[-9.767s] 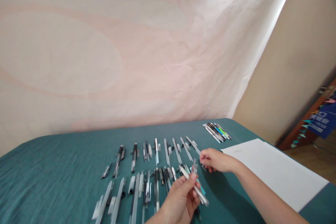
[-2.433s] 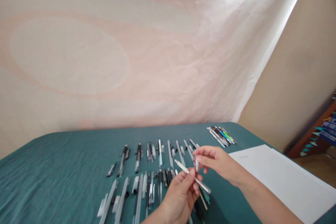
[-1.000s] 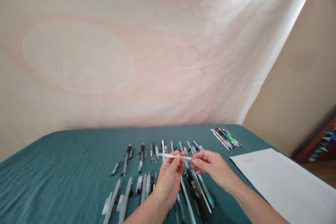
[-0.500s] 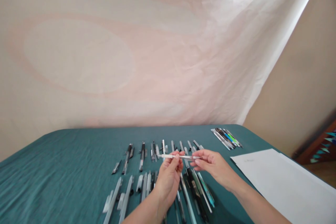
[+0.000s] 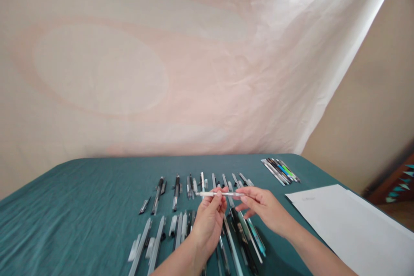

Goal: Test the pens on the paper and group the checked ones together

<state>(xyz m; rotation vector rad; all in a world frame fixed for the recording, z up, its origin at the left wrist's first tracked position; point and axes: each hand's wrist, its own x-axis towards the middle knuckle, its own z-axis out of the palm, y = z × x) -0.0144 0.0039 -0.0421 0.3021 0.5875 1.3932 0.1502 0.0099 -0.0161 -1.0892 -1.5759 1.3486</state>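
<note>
The left hand (image 5: 208,220) holds a slim white-and-clear pen (image 5: 208,194) above the worktop (image 5: 80,198), left of the paper (image 5: 352,220); the pen lies nearly level. The right hand (image 5: 260,207), nearer the paper, is narrowed to a pinch on the pen's other end, its lower fingers loose. Also left of the paper lie a far row of pens (image 5: 176,192) and a near row (image 5: 157,246). Just beyond the paper's far left corner lies a tight bundle (image 5: 278,170), with blue and green showing.
</note>
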